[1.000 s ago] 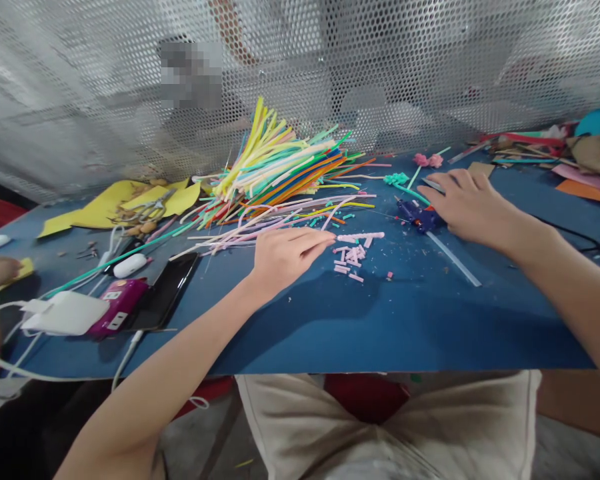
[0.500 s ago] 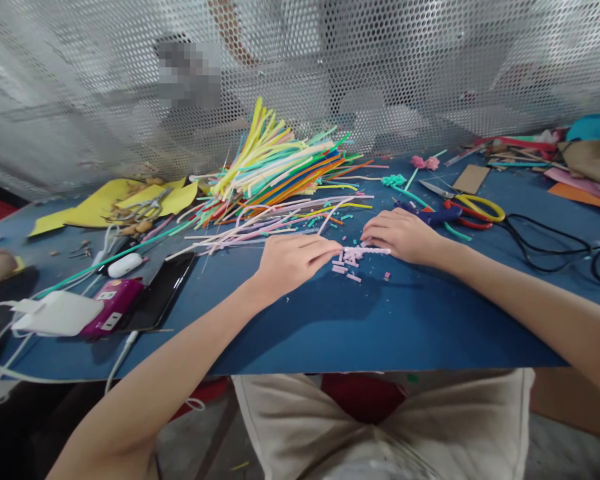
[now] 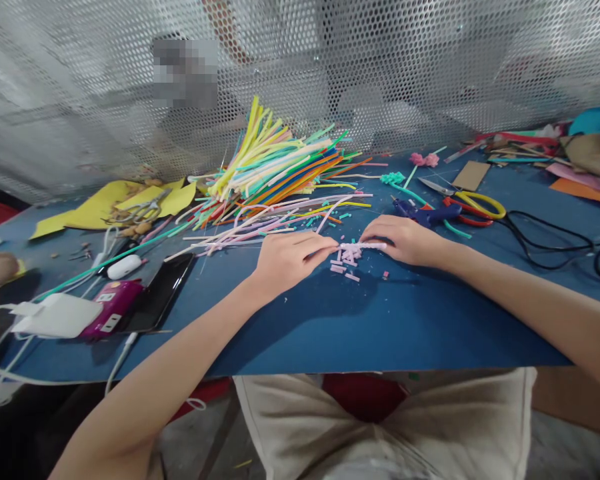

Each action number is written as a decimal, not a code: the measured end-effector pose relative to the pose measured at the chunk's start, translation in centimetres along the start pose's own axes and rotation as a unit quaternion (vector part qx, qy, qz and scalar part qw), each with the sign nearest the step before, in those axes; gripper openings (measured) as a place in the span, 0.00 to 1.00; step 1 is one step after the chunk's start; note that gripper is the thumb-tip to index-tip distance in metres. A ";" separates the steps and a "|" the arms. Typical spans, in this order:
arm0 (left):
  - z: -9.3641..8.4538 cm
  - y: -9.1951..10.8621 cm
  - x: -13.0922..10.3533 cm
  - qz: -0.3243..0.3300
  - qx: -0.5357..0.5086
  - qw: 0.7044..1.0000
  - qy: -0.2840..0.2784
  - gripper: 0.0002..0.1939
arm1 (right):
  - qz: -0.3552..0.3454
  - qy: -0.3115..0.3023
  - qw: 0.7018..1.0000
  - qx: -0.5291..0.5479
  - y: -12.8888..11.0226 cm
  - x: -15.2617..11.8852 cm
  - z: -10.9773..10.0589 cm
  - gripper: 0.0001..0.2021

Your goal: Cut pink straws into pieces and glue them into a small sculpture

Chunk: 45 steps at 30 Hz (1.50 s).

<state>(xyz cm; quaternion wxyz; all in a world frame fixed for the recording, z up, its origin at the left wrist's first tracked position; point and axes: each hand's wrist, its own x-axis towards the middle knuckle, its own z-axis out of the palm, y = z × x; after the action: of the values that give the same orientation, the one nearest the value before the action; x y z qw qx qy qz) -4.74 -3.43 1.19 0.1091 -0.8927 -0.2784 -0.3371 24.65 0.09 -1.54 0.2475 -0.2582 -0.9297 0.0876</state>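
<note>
Between my two hands a thin pale pink twisted strip runs level just above the blue table. My left hand pinches its left end between thumb and fingertips. On the right, my right hand is closed at the strip's other side, its fingertips partly hidden behind the palm. Short pale pink cut pieces lie under and in front of the strip. Behind my hands are small teal bits and long pink and lilac stems.
A big pile of coloured stems stands at the back. Right: a blue glue gun, scissors, black cable. Left: a phone, white charger, yellow paper with pliers, and another person's hand at the edge.
My right hand has shifted slightly, its fingers drawn closer together round the strip. My left hand stays nearly in place, still pinching. The whole view has moved a little.
</note>
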 end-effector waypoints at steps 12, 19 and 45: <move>-0.9 0.4 -0.1 0.085 -0.018 0.995 0.048 0.06 | -0.049 -0.054 0.997 -0.037 -4.2 0.1 1.8 0.13; -0.5 0.4 0.0 0.089 -0.015 0.995 0.029 0.06 | -0.054 -0.040 0.995 -0.068 -3.5 -0.1 2.0 0.14; -2.6 1.1 0.5 0.211 0.083 0.973 0.036 0.14 | 0.222 0.092 0.922 0.304 -7.6 0.0 -1.4 0.13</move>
<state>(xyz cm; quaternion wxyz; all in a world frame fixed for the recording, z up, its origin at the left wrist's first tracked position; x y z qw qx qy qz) -5.19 -5.16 3.46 0.2612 -0.9065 -0.1071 -0.3139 22.03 -6.33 1.92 0.3727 -0.3775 -0.7501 0.3950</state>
